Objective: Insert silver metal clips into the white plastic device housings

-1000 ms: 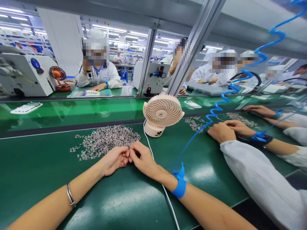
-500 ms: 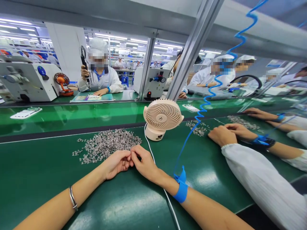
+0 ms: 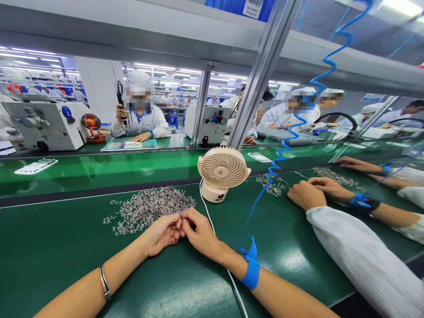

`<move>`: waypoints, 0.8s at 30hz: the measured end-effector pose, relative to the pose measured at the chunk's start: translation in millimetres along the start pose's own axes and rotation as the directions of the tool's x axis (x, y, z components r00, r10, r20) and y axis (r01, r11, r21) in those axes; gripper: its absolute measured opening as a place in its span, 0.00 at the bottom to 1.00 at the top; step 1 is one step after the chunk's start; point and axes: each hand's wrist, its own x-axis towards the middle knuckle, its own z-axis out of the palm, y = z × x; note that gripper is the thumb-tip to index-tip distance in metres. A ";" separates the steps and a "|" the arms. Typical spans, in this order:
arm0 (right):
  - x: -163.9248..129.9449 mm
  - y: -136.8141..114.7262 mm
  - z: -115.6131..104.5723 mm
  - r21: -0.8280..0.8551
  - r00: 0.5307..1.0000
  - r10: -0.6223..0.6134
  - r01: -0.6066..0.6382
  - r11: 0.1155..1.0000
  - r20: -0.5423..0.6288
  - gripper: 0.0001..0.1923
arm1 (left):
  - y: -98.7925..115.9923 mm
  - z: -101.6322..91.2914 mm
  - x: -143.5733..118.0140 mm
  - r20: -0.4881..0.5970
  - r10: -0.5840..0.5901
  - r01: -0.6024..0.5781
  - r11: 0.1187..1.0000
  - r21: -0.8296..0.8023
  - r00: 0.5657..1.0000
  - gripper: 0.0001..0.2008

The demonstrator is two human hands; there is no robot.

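My left hand (image 3: 161,234) and my right hand (image 3: 198,232) rest on the green mat (image 3: 66,256), fingertips pinched together on a tiny metal part that barely shows. They sit at the near edge of a pile of small metal parts (image 3: 149,208). A silver bracelet (image 3: 104,282) is on my left wrist. On my right wrist is a blue strap (image 3: 251,270), and its blue coiled cord (image 3: 281,150) rises to the upper right.
A beige desk fan (image 3: 222,173) stands just beyond my hands, its white cable (image 3: 232,282) running under my right wrist. A co-worker's hands (image 3: 309,194) and white sleeve (image 3: 364,260) lie to the right by another small pile (image 3: 270,184). Behind runs a green conveyor (image 3: 99,170), with seated workers beyond it.
My hands stay pinched together at the pile's edge. The view has tilted up, so everything sits lower in the picture. The co-worker's hands barely moved.
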 end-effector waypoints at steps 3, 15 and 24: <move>-0.5 0.6 0.7 -0.008 1.000 0.000 0.001 1.000 0.004 0.09 | 0.1 0.0 -0.7 0.008 -0.001 0.001 1.000 -0.003 1.000 0.15; -4.8 4.1 2.5 -0.038 1.000 -0.009 0.010 0.999 0.003 0.09 | -4.0 -1.2 5.1 -0.003 -0.035 0.035 0.999 -0.003 0.999 0.13; -8.3 -1.3 -2.1 -0.069 1.000 -0.007 0.008 0.998 0.009 0.12 | -3.3 0.5 4.5 -0.026 -0.098 0.098 0.995 0.001 0.995 0.14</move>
